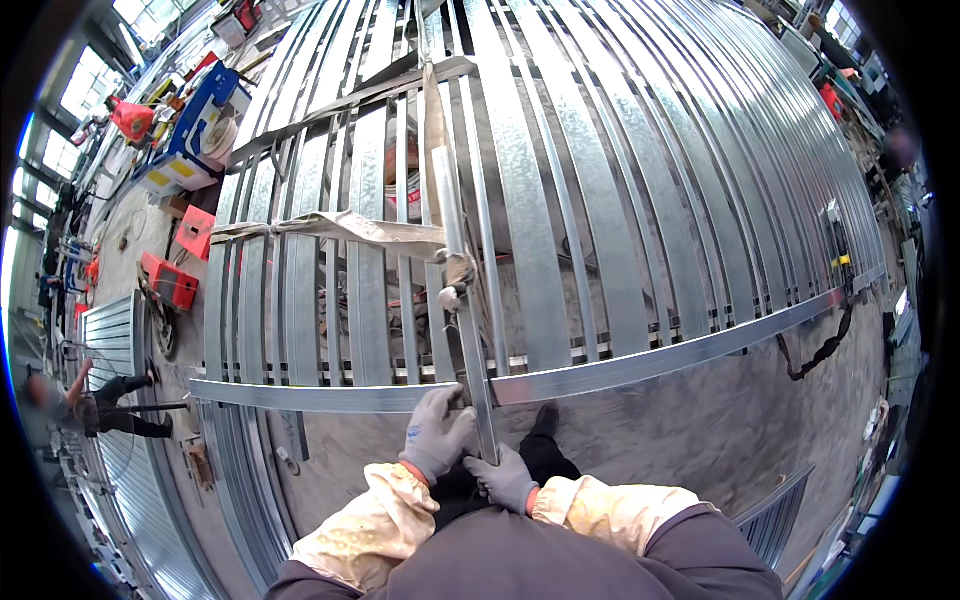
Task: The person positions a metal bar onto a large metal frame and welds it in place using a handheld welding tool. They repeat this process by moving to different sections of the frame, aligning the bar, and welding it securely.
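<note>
My right hand, in a grey work glove, is closed around the near end of a long, narrow metal bar. My left hand, also gloved, is beside the bar at the rail's edge with its fingers curled; what they grip is hidden. The bar lies across the front rail of a large galvanized steel frame. A beige fabric strap stretches in from the left to a knot around the bar. Another webbing strap runs lengthwise from the knot toward the far side.
Many parallel steel slats fill the frame. At the left stand red metal boxes and a blue bin. Another person is at the far left, beside stacked panels. A dark strap hangs off the frame's right end.
</note>
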